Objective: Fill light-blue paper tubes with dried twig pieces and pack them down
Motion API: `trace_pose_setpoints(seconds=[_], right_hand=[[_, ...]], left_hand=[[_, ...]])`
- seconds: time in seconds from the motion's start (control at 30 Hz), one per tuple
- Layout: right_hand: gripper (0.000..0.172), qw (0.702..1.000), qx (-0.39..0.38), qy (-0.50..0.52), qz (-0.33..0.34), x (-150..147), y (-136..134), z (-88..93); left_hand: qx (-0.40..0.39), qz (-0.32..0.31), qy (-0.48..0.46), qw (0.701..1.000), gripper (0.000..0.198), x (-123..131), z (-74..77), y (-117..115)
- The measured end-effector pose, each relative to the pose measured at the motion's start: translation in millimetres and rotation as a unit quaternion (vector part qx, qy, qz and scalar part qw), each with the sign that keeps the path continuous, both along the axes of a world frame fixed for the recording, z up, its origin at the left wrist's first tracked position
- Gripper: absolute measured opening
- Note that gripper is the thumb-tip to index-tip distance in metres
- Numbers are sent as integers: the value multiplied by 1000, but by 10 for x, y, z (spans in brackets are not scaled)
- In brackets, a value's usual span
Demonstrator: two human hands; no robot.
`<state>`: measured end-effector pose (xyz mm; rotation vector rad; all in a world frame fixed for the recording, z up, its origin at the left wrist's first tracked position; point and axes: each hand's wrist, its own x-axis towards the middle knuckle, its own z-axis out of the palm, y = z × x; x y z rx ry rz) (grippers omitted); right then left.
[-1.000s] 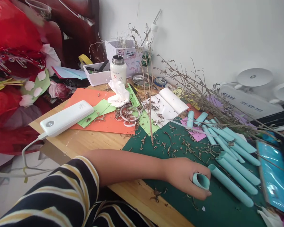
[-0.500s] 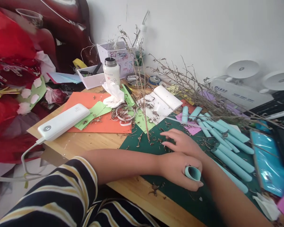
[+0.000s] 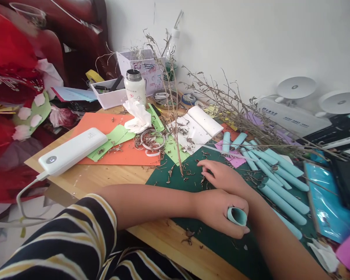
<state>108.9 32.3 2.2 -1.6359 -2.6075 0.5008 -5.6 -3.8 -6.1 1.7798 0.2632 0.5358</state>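
Note:
My left hand point(image 3: 221, 210) is wrapped round a rolled light-blue paper tube point(image 3: 237, 216), whose open end faces me; dark bits show inside. My left forearm crosses in front of me, so this hand lies over my right forearm. Beyond it, my right hand point(image 3: 218, 172) is low over the dark green sheet point(image 3: 160, 177). Its thumb and fingers are drawn together among dried leaf bits point(image 3: 188, 171); what they pinch, if anything, is too small to make out. A bare dry stem point(image 3: 177, 147) stands just left of these fingertips.
More light-blue paper tubes point(image 3: 286, 200) lie on the right, beside a shiny blue packet point(image 3: 323, 198). Dry branches point(image 3: 236, 105) lean behind them near a white router point(image 3: 291, 112). A white power bank point(image 3: 72, 151), orange paper point(image 3: 122, 155) and a white bottle point(image 3: 135, 87) are on the left.
My right hand's fingers have curled closer together over the leaf bits. My left hand keeps its hold on the paper tube. The view has shifted slightly.

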Motion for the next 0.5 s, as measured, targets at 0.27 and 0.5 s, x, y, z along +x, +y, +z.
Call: trace_pose_setpoints(seconds=[0.27, 0.5], right_hand=[[25, 961, 133, 219, -105, 296, -288, 260], [22, 880, 106, 464, -8, 184, -701, 289]], left_hand=[[-16, 1, 35, 999, 17, -20, 22, 2], [-34, 9, 51, 998, 17, 13, 34, 9]])
